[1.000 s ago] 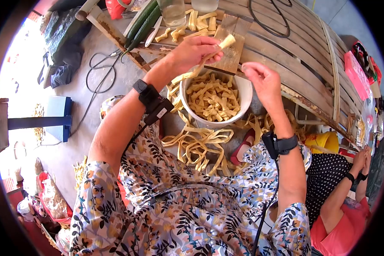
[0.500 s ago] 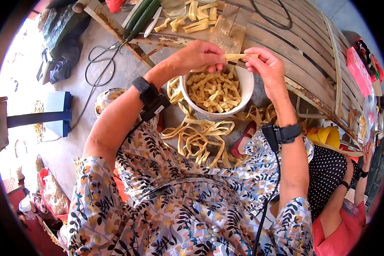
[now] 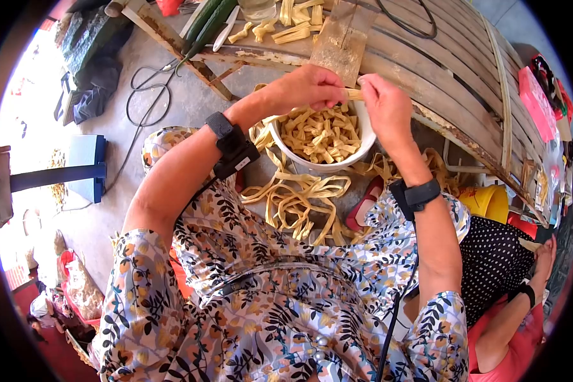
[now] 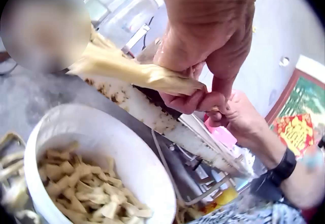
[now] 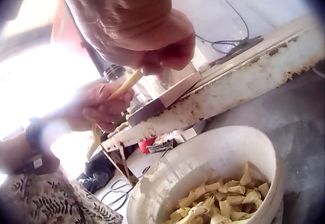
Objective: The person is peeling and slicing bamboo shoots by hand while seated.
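A pale yellow, flat, pliable strip is stretched between my two hands. My left hand pinches it, and a wide loose end sticks out past the fingers in the left wrist view. With curled fingers, my right hand grips the strip's other end, mostly hidden inside the fist. In the right wrist view a narrow part of the strip runs taut between the hands. Both hands are over the far rim of a white bucket, which holds many short, knotted yellow pieces.
Long loose strips lie on the floor by a red shoe. Beyond the bucket stands a slatted wooden bench with a rusty edge, a board, short yellow pieces and cucumbers. Another person sits at right.
My right hand has come in from the right and taken hold of the strip that the left hand held. Both hands have drawn close together, and the strip between them shows shorter.
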A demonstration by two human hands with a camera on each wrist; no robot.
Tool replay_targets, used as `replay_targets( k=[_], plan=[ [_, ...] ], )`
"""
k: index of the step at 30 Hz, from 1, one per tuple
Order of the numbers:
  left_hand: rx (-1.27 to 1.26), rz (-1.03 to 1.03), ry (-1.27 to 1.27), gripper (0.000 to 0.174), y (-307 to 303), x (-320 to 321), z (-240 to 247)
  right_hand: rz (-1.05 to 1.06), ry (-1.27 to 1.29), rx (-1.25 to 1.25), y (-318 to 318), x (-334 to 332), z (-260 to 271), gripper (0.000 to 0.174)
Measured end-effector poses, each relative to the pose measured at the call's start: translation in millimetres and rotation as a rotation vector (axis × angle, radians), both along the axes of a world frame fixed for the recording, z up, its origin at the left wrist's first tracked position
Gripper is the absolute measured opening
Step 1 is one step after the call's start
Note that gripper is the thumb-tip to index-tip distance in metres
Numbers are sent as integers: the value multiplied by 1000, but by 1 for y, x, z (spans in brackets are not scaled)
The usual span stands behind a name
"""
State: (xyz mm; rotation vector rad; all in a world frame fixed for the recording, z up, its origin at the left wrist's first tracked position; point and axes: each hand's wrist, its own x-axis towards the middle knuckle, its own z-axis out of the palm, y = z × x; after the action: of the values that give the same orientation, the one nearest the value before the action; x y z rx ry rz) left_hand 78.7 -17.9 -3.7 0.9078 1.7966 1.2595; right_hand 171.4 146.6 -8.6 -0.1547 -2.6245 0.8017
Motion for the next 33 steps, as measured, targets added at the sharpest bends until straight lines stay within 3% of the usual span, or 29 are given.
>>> replay_targets(
  k=[1, 3, 4, 7, 10, 12, 15, 17, 19, 20, 24, 28, 31, 33],
  plan=[
    [-43, -21, 144, 15, -1, 4, 5, -36, -3, -89, 7, -3, -3, 14],
    [-10, 62, 172, 15, -5, 10, 13, -60, -13, -239, 15, -4, -4, 14],
    [6, 102, 186, 15, -7, 10, 15, -19, -86, -224, 19, -4, -7, 14],
    [-157, -23, 563, 17, -20, -9, 17, 168, -345, -269, 26, 0, -19, 15],
    [93, -78, 363, 16, -28, -23, 13, 465, -653, -575, 19, 6, -11, 16],
    [-26, -108, 137, 20, -32, -27, 16, 629, -818, -897, 6, 8, 4, 16],
    [27, -207, -227, 30, -28, -25, 9, 704, -737, -1164, -7, 13, 28, 26],
    [186, -164, -473, 31, -20, -14, -2, 776, -648, -1317, -3, 12, 28, 34],
    [284, -80, -726, 32, -11, 1, -7, 673, -475, -1354, -6, 11, 26, 34],
    [237, -54, -695, 30, -8, 5, -7, 622, -390, -1371, -8, 10, 25, 34],
    [363, -153, -975, 27, -4, 21, -13, 592, -211, -950, -7, 5, 14, 36],
    [324, -215, -1123, 28, -3, 23, -22, 471, -265, -705, -4, 9, 14, 30],
    [284, -348, -1181, 29, -2, 25, -25, 409, -416, -714, -8, 14, 22, 27],
    [342, -304, -1195, 30, -1, 27, -30, 416, -460, -873, -11, 14, 22, 25]
  ],
)
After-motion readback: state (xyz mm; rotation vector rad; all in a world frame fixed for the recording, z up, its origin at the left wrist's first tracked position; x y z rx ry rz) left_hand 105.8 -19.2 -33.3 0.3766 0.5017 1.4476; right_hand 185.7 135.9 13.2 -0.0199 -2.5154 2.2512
